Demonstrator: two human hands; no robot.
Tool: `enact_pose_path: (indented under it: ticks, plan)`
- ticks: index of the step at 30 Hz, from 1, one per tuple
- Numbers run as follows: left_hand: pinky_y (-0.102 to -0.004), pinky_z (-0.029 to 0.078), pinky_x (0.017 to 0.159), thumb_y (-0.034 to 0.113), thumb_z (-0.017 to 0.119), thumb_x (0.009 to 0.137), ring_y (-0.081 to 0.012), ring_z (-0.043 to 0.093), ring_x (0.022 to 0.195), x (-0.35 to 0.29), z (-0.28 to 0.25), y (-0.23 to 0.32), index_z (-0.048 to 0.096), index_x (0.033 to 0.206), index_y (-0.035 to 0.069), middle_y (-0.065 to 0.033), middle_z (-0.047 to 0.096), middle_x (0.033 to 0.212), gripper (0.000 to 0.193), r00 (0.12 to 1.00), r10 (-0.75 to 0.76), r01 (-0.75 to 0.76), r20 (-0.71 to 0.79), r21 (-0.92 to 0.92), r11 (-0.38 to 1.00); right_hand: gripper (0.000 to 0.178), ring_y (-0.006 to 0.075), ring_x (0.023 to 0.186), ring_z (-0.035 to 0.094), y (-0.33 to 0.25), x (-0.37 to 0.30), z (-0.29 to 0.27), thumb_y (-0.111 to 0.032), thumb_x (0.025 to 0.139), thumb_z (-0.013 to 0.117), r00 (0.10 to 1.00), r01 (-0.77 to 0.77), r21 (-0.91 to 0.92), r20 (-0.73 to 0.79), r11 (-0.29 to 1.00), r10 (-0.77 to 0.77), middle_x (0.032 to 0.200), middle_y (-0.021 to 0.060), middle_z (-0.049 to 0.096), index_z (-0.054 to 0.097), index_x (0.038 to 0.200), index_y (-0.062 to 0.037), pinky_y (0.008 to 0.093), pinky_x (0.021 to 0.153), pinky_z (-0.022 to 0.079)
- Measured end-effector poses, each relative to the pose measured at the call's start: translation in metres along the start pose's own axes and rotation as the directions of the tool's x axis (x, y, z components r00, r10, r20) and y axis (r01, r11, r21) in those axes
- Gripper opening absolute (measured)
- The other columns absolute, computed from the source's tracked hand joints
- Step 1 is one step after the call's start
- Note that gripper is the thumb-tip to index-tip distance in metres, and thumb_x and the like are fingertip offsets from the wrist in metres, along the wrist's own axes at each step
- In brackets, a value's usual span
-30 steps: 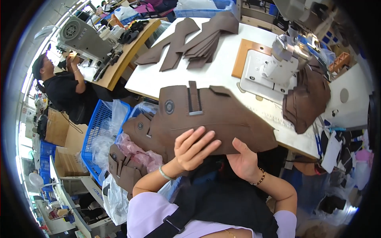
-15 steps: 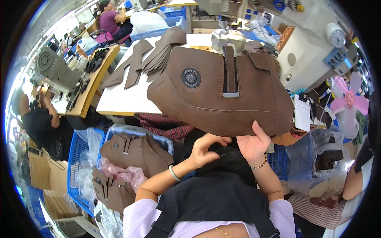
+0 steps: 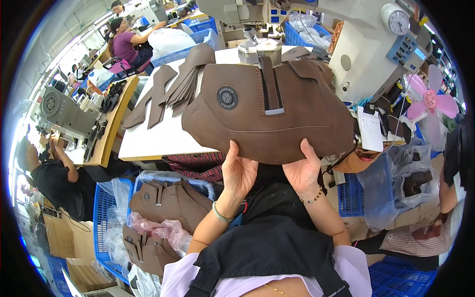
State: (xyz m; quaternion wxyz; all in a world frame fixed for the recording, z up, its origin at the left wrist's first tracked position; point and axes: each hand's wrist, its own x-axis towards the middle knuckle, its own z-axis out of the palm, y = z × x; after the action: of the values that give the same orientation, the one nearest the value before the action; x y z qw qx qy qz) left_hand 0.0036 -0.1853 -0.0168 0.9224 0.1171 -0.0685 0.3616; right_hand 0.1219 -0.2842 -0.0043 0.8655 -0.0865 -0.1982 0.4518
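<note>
A brown leather shoe upper (image 3: 311, 109) is held up flat before me, its stitched outer face toward me. It carries a round black badge (image 3: 227, 98), and a strap runs along a dark slot with a light grey end. My left hand (image 3: 238, 173) grips its lower edge, thumb on the front face and the other fingers behind. Further right, my right hand (image 3: 303, 171) pinches the same edge in the same way. The fingertips of both hands are hidden behind the leather.
Several brown leather strips (image 3: 185, 76) fan out on the white table (image 3: 163, 141). Similar uppers (image 3: 170, 203) lie in a blue crate (image 3: 101, 213) at lower left. A sewing machine (image 3: 358, 54) and a pink fan (image 3: 430, 100) stand to the right. Other people sit at the left and far right.
My left hand has come up from below the upper and taken hold of its lower edge. The upper has shifted slightly left in view. My right hand keeps its grip.
</note>
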Motion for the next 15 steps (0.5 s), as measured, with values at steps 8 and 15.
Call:
enact_pose_path:
  ticks: [8,15]
  plan:
    - [-0.0404,0.053,0.094,0.022,0.045,0.099,-0.0260,0.057,0.114,-0.005,0.006,-0.002,0.050,0.124,0.001,-0.0157,0.056,0.125,0.033,0.991,-0.124,0.116,-0.041,-0.151,0.982,0.040,0.0235,0.127,0.045,0.014,0.000,-0.003,-0.021,0.099,0.045,0.976,-0.189,0.209,0.149,0.959,0.160,0.137,0.0091,0.047,0.040,0.136,-0.0055,0.0417,0.107,0.037]
    - [-0.0422,0.058,0.085,0.013,0.044,0.097,-0.0348,0.059,0.107,-0.011,0.010,-0.011,0.046,0.119,-0.012,-0.0259,0.054,0.120,0.033,0.940,-0.340,0.310,0.021,-0.468,0.827,0.035,0.0198,0.121,0.051,0.025,0.003,-0.004,-0.019,0.098,0.046,0.948,-0.317,0.244,0.106,0.917,0.300,0.129,0.0093,0.054,0.046,0.130,-0.0032,0.0366,0.102,0.043]
